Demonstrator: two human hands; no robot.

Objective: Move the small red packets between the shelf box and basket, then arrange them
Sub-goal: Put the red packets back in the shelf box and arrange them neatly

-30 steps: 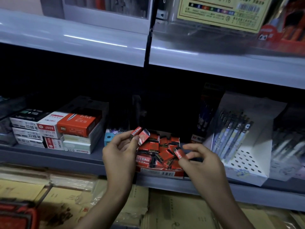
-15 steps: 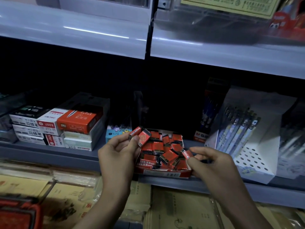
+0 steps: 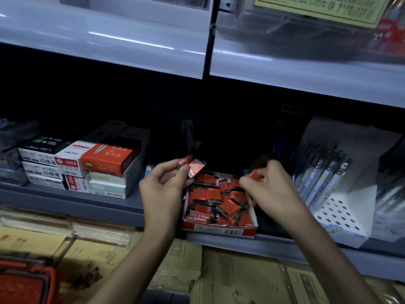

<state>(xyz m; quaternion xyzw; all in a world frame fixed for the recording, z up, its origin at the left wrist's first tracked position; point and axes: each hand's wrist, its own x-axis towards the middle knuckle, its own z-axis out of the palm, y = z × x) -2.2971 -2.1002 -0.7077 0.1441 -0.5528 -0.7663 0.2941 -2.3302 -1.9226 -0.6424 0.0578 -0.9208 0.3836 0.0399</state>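
An open red and white shelf box (image 3: 221,231) stands at the front edge of the grey shelf, with several small red packets (image 3: 219,200) lying jumbled inside it. My left hand (image 3: 163,189) is raised just left of the box and pinches two red packets (image 3: 192,166) between thumb and fingers. Over the box's right side my right hand (image 3: 270,189) pinches one red packet (image 3: 254,174) at its fingertips. A red basket (image 3: 26,279) shows only as a corner at the bottom left.
Stacked white, black and orange stationery boxes (image 3: 83,165) sit on the shelf to the left. A white perforated stand with pens (image 3: 337,194) is on the right. Wrapped brown paper packs (image 3: 219,270) lie below, and an upper shelf edge (image 3: 153,47) overhangs.
My right hand has lifted its packet up and moved to the box's right side. My left hand keeps its two packets in about the same place. The view has tilted down slightly.
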